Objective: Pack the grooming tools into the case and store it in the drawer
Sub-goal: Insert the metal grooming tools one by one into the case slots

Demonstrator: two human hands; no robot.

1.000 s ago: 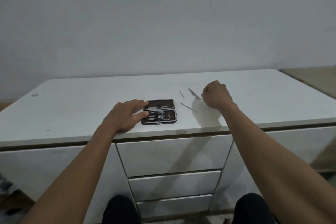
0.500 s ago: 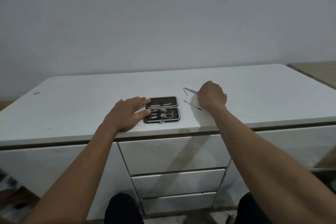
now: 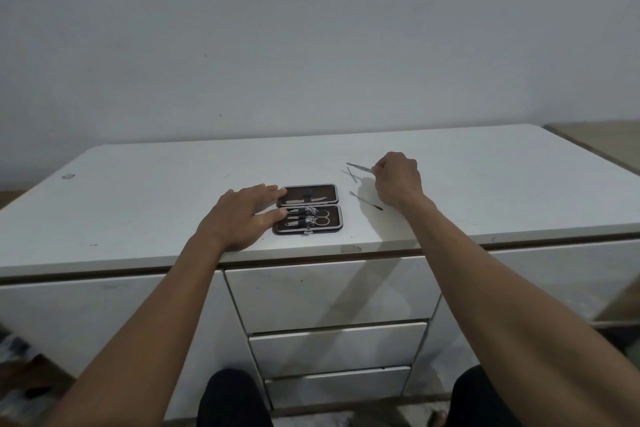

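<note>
A small dark grooming case [image 3: 329, 198] lies open flat on the white cabinet top [image 3: 138, 191], with scissors and clippers strapped in its near half. My left hand [image 3: 239, 215] rests flat on the top, fingers spread and touching the case's left edge. To the right of the case, my right hand [image 3: 396, 178] is closed on a thin metal tool [image 3: 358, 167] that points left, lifted just above the surface. Two more thin tools lie loose: one [image 3: 352, 174] beneath the held tool, another [image 3: 365, 201] near my right wrist.
Below the top's front edge, three white drawers [image 3: 329, 291] are stacked in the middle, all closed. A grey wall stands behind. My knees [image 3: 232, 399] show at the bottom. A wooden surface [image 3: 606, 139] adjoins at the far right.
My right hand has picked up the thin tool and its tip now points left. My left hand stays on the case. The view has shifted slightly.
</note>
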